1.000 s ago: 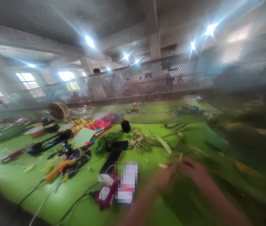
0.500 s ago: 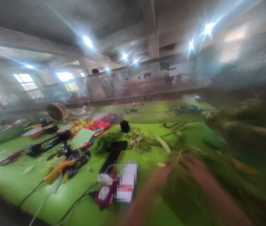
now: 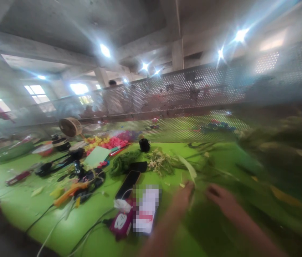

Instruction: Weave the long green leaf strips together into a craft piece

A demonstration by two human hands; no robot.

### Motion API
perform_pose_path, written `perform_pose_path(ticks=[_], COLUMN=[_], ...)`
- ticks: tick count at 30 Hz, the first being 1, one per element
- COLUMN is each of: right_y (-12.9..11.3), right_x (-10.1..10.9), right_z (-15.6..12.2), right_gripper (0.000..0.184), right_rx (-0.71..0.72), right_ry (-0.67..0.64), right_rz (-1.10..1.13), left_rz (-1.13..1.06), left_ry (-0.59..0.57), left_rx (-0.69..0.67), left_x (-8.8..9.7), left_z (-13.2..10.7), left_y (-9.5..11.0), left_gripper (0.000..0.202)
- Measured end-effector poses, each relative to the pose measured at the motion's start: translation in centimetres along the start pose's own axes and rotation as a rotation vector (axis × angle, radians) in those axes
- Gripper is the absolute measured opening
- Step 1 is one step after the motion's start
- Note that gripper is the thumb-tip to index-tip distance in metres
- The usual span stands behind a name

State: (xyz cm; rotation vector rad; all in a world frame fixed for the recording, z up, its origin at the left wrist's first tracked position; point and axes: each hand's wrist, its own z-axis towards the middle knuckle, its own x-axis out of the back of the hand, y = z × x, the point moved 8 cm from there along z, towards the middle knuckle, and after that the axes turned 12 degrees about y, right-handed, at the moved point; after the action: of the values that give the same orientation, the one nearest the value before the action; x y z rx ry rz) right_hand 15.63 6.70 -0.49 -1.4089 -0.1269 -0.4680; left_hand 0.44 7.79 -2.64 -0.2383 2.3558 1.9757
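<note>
My left hand (image 3: 183, 196) and my right hand (image 3: 219, 198) are low over the green table (image 3: 22, 210), a little apart, both blurred by motion. Between and below them lies a dark green bunch of leafy stems (image 3: 204, 225). The left fingers seem pinched on a pale leaf strip (image 3: 189, 171) that sticks up from the hand. The right fingers curl over the green stems, but the blur hides whether they grip them.
Left of my hands lie a black phone (image 3: 127, 184), a pink power bank (image 3: 120, 223) with cables, an orange tool (image 3: 69, 192) and black gear. Cut greens (image 3: 158, 162), colourful flower pieces (image 3: 105, 142) and a small fan (image 3: 70, 127) sit further back. A perforated metal screen (image 3: 193, 92) closes the far edge.
My hands have drawn slightly apart and the pale leaf strip now stands up from the left hand. The view shifted a little to the left.
</note>
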Motion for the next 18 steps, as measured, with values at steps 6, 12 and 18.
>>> perform_pose_path(ticks=[6, 12, 18], right_y=[-0.8, -4.3, -3.9], right_x=[1.4, 0.5, -1.4], right_z=[0.0, -2.3, -2.9], right_gripper=[0.024, 0.021, 0.029], right_rx=[0.138, 0.373, 0.262], right_ry=[0.115, 0.16, 0.066], right_rz=[-0.195, -0.339, -0.241], left_rz=[-0.019, 0.013, 0.021], left_ry=[0.026, 0.015, -0.066], left_rx=[0.001, -0.014, -0.069], left_x=[0.1, -0.1, -1.2], left_z=[0.1, -0.1, -0.2], left_y=[-0.2, -0.2, 0.2], left_gripper=[0.045, 0.045, 0.034])
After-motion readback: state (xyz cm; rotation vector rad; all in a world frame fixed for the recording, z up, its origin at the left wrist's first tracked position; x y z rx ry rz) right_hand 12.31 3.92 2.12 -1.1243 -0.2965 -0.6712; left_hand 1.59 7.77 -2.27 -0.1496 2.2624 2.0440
